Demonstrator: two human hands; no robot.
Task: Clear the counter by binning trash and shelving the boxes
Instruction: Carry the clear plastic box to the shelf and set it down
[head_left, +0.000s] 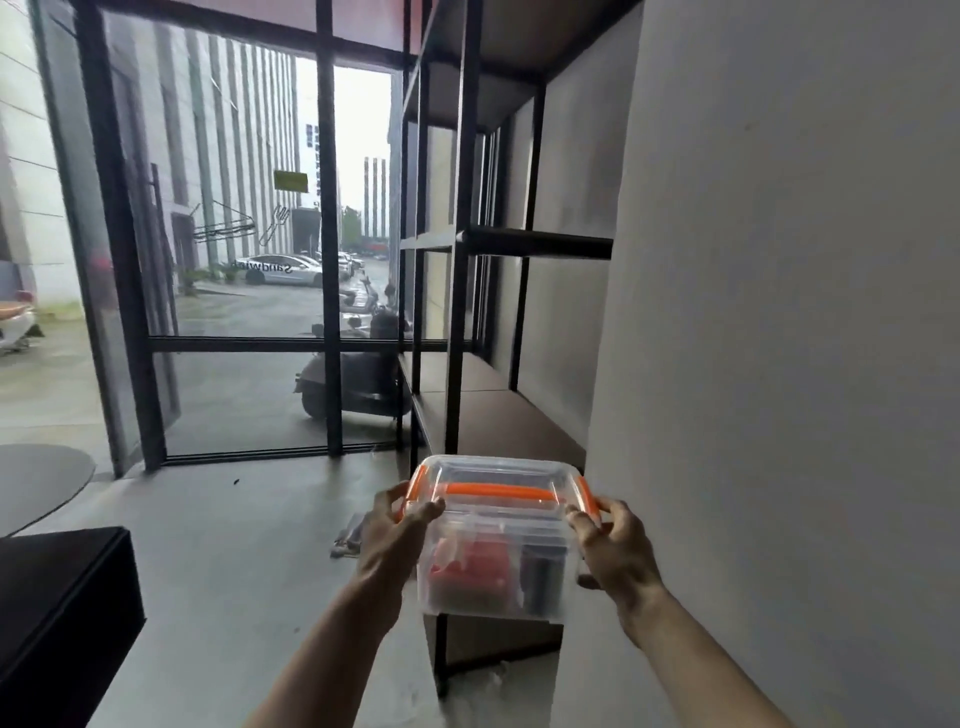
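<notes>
I hold a clear plastic box (493, 545) with an orange handle and orange side clips out in front of me. Red and dark items show through its walls. My left hand (395, 540) grips its left side by the clip, and my right hand (613, 551) grips its right side. The box hangs in front of a black metal shelf unit (457, 312) with brown boards; its lower board (498, 415) lies just beyond the box and a higher board (535, 241) sits above.
A grey wall (779, 312) runs along the right beside the shelf. A black-framed glass front (327, 260) stands ahead, with a scooter outside. A black counter corner (62, 597) is at lower left, a round dark table (36, 478) at left. Grey floor lies between.
</notes>
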